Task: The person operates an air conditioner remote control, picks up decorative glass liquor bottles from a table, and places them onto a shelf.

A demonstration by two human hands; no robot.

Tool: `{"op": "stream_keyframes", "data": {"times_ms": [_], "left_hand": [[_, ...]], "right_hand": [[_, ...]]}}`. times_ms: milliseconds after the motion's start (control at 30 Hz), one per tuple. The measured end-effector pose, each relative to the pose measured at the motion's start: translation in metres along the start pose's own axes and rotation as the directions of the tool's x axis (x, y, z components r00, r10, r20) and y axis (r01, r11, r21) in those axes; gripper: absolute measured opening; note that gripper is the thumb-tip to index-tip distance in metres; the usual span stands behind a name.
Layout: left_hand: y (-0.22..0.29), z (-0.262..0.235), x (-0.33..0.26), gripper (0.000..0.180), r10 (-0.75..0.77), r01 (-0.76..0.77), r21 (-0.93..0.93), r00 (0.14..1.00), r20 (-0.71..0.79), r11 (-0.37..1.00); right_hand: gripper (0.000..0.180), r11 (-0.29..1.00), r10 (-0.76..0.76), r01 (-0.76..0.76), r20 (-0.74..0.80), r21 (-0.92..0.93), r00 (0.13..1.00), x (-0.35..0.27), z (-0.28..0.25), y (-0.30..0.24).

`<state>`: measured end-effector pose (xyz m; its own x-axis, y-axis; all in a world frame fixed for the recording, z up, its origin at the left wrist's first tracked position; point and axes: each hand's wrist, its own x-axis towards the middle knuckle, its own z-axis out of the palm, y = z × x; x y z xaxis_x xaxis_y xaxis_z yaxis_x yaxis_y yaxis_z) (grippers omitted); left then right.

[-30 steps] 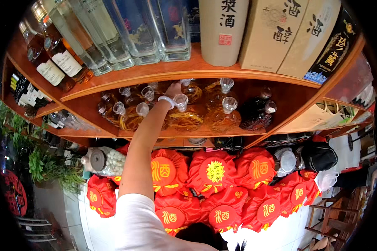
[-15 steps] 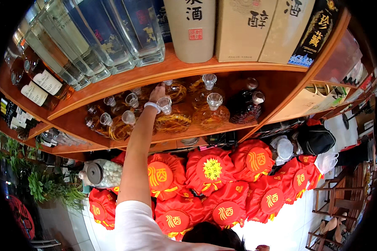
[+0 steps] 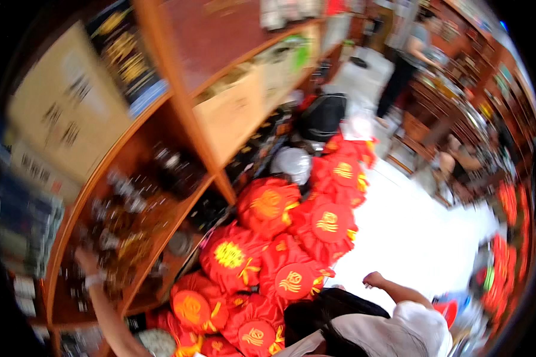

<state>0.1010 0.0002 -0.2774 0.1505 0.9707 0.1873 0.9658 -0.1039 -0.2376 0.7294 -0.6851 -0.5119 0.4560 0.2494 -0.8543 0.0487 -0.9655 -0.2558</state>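
My left hand [image 3: 88, 262] reaches into a wooden shelf bay at the left, a white band on its wrist. It is beside several glass decanters [image 3: 138, 247] of amber liquid with glass stoppers; motion blur hides its fingers and whether it touches one. A dark decanter [image 3: 175, 169] stands farther along the same bay. My right hand [image 3: 373, 280] hangs out over the pale floor, away from the shelf. Its fingers look curled in, and I see nothing in them.
Red cloth-covered jars [image 3: 292, 276] with yellow ribbons crowd the floor beside the shelf. Boxes [image 3: 65, 113] stand on the shelf above. A black bag [image 3: 323, 117] lies past the jars. Another person [image 3: 408, 59] stands at a wooden table [image 3: 435, 98] at the far right.
The view has swung right, so the shelf sits farther left and the room shows. My left hand remains among the decanters. My right hand has come more fully into view.
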Motion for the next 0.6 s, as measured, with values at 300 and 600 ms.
{"op": "stream_keyframes", "data": {"times_ms": [300, 600], "left_hand": [[0.147, -0.108, -0.208, 0.028, -0.284, -0.002, -0.585, 0.873, -0.397, 0.811], [0.513, -0.159, -0.382, 0.021, 0.265, 0.021, -0.995, 0.963, 0.046, 0.094]], "right_hand": [[0.017, 0.967, -0.015, 0.012, 0.01, 0.255, 1.0, 0.01, -0.052, 0.112], [0.013, 0.782, 0.078, 0.091, -0.242, 0.617, 0.967, 0.019, -0.17, 0.287]]}}
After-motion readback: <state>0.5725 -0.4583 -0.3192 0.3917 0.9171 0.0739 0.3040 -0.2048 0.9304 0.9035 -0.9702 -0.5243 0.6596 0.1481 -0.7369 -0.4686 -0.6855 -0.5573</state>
